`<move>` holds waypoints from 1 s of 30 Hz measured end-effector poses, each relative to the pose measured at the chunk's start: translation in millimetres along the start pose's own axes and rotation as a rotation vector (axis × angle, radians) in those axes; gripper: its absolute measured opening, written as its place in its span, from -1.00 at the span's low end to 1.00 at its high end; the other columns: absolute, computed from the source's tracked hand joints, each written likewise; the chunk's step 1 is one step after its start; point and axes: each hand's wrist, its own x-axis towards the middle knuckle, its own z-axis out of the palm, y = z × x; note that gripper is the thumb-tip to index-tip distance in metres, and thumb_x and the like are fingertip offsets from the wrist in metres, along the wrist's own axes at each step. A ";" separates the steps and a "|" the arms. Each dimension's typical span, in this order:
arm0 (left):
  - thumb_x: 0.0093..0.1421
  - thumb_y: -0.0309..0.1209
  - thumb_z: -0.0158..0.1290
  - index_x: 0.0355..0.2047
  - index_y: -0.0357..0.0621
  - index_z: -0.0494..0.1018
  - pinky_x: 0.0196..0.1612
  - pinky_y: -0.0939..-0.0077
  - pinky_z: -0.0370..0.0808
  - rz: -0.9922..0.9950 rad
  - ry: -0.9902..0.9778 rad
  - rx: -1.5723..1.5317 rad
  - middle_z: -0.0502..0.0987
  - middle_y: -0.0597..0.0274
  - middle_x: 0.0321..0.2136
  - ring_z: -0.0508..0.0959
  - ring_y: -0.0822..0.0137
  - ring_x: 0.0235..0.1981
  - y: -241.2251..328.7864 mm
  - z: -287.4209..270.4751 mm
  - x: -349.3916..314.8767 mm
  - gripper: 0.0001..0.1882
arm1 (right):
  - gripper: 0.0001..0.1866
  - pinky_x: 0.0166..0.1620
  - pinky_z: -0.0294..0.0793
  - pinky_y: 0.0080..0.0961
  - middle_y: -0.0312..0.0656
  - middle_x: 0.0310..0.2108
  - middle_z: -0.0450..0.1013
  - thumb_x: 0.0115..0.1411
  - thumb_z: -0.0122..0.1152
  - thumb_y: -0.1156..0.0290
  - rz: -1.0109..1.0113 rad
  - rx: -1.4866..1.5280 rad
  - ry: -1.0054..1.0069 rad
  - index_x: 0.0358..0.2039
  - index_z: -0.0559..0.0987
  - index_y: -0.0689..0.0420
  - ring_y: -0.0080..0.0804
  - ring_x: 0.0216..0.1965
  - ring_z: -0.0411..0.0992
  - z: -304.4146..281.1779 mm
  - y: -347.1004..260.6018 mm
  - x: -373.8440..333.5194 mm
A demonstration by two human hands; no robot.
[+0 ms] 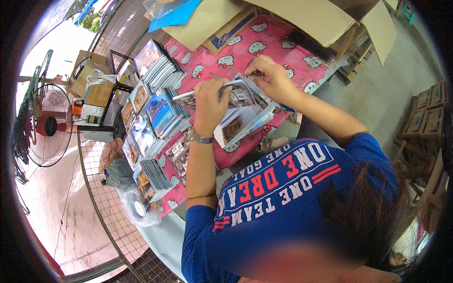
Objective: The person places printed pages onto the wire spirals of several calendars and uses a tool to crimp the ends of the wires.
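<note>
Above the pink tablecloth (240, 49), my two hands hold a pack of printed picture cards (238, 113) with clear, shiny plastic along its edges. My left hand (211, 101) is closed over the pack's left edge, thumb bent on top. At the far corner, the fingers of my right hand (273, 80) pinch the pack's edge; exactly what lies between the fingertips is partly hidden. Left of my left hand stand several stacks of glossy picture cards (163, 111), some with blue landscape pictures. Grey printed pictures (178, 153) lie partly under my left forearm.
Opened cardboard boxes (311, 16) stand at the table's far side, with a blue sheet (175, 18) on a flap. A clear plastic bag (140, 207) lies at the near left edge. Beyond a wire mesh is a fan (49, 126). Stacked boxes (427, 113) stand at the far right.
</note>
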 end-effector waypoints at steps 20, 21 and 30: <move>0.06 -0.33 0.13 -0.09 -0.07 0.42 0.09 0.17 0.19 0.028 -0.003 0.225 0.54 0.15 -0.22 0.49 0.17 -0.13 27.9 15.0 -1.4 -0.63 | -0.63 -0.19 0.49 -0.15 0.04 -0.14 0.44 0.23 0.09 0.37 0.142 -0.301 -0.434 0.04 0.40 0.16 0.08 -0.21 0.43 -24.6 -42.7 20.5; 0.07 -0.33 0.13 -0.10 -0.07 0.42 0.09 0.17 0.19 0.020 -0.019 0.206 0.54 0.15 -0.23 0.49 0.17 -0.13 27.9 14.1 -2.7 -0.65 | -0.58 -0.18 0.48 -0.17 0.03 -0.16 0.43 0.23 0.09 0.38 0.240 -0.325 -0.523 0.10 0.37 0.15 0.09 -0.22 0.42 -24.4 -45.0 23.1; 0.19 -0.25 0.07 -0.20 -0.11 0.47 0.06 0.21 0.21 0.046 -0.041 0.085 0.55 0.16 -0.26 0.47 0.11 -0.14 31.9 7.4 -1.1 -0.75 | -0.48 -0.09 0.45 -0.10 0.05 -0.26 0.50 0.30 -0.01 0.05 0.848 -0.175 -0.225 0.09 0.37 0.19 -0.06 -0.10 0.45 39.5 165.1 19.8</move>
